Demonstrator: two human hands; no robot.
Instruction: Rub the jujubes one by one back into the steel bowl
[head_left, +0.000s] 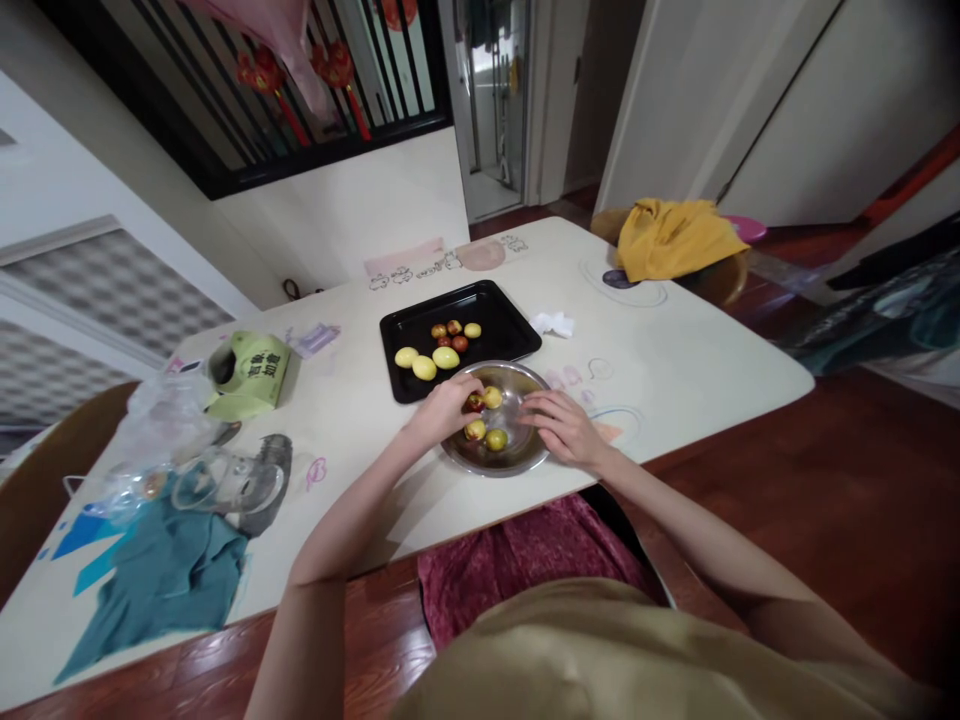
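On the table's near side stands a shiny metal bowl point(517, 465) with several round fruits in it that look like jujubes. My left hand point(444, 410) reaches over the bowl's left rim, thumb and fingers closed around a dark red jujube point(475, 402). Close by lie a yellow jujube point(493, 397), a yellow-red one point(475, 430) and a greenish one point(496, 439). Over the right rim rests my right hand point(562, 425), its fingers stretched into the bowl and apart, with nothing visible in them. Behind the bowl, a black tray point(420, 315) carries several more jujubes, pale yellow and reddish brown.
A crumpled white tissue point(553, 323) lies right of the tray. Leftward are a green paper box point(255, 375), a clear plastic bag point(161, 420) and a teal cloth point(161, 575). Yellow fabric point(675, 240) hangs over a chair at the far right. Drawings mark the white tabletop point(720, 350).
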